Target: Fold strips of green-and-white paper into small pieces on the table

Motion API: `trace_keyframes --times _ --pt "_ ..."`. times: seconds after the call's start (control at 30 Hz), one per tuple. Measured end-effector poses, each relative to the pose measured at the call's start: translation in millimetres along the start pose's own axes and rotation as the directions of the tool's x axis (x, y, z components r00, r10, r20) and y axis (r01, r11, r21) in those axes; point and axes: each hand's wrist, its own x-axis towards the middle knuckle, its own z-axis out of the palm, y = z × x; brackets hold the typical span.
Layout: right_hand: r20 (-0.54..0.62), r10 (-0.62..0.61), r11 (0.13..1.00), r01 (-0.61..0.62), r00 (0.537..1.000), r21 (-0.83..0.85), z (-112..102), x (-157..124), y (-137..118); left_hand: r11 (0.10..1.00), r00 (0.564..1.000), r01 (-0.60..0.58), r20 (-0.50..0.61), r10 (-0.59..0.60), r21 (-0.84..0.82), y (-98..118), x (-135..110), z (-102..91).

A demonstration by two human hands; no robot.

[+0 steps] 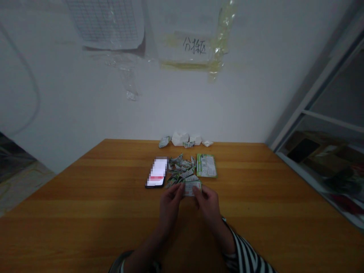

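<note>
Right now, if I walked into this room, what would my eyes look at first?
You'd probably look first at the left hand and right hand pinching a small white-and-green paper piece above the wooden table. Just beyond them lies a heap of green-and-white paper scraps, between a phone and a green printed card. High on the wall behind, a taped paper sign shows handwritten characters.

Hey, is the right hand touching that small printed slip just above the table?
Touching. The head view shows the fingertips of the right hand resting on the lower right edge of the small printed slip, with no gap visible.
</note>
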Motion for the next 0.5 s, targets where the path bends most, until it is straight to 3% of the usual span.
trace_keyframes --times 0.27,0.5 --pt "0.027 -0.113 0.982 0.108 0.993 0.153 6 -6 -1 0.999 0.998 0.041 0.039 -0.039 -0.029 8 -5 4.4" --pt "0.027 -0.134 0.972 0.126 0.991 0.196 10 -12 -2 0.999 0.999 -0.035 0.027 0.034 0.042 9 -9 2.4"
